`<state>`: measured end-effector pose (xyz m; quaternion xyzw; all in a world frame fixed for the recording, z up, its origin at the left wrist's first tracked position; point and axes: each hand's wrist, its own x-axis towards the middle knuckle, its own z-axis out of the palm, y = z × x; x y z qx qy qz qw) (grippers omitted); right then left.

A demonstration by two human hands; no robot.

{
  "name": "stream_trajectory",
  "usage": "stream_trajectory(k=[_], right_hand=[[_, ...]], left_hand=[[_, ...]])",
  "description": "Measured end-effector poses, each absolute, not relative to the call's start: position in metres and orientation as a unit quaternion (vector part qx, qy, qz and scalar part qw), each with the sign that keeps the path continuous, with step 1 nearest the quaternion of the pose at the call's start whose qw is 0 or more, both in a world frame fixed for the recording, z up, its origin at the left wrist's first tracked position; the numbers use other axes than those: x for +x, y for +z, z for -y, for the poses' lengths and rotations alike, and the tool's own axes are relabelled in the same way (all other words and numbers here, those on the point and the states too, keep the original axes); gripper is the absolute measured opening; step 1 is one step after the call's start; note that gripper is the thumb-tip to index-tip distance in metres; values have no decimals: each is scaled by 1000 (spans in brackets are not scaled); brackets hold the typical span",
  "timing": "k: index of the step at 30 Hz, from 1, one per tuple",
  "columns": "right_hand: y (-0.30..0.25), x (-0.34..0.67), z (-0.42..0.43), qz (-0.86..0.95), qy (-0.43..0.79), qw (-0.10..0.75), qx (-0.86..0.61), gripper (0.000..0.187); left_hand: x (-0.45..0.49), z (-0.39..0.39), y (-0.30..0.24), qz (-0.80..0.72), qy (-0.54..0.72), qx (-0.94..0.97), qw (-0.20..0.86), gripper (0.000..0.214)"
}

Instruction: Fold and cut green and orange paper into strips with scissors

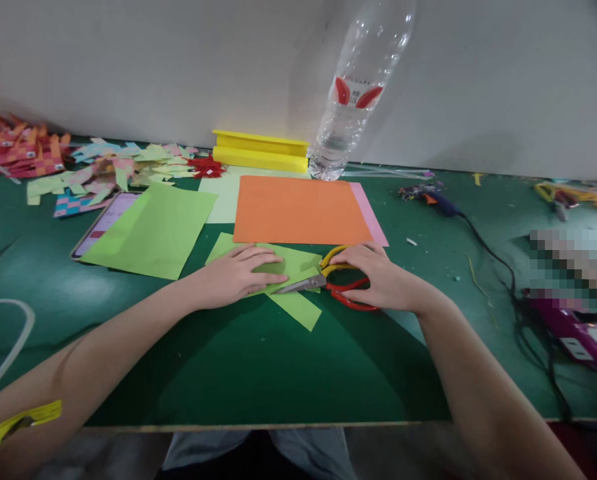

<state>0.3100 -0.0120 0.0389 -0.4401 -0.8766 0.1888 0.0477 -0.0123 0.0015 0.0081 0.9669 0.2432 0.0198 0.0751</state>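
My left hand lies palm down with its fingers stretched over a light green sheet of paper, pressing it against the table. My right hand grips a pair of scissors with one yellow and one red handle loop. Their blades point left, nearly together, beside my left fingertips and over the green paper. A cut green paper strip lies slantwise just below the blades. Right behind both hands is an orange sheet, resting on a pink sheet and a pale green one.
Another green sheet partly covers a phone at left. Woven paper pieces and strips pile up behind. A plastic bottle stands near yellow folded card. Dark cable and a purple device lie right.
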Motion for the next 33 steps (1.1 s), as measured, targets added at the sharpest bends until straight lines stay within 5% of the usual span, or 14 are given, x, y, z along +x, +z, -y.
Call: stream_trajectory(k=[33], right_hand=[[43,299,18,887,213,58,-406,34]], left_hand=[[-11,-2,7,-261,16,961,87,42]])
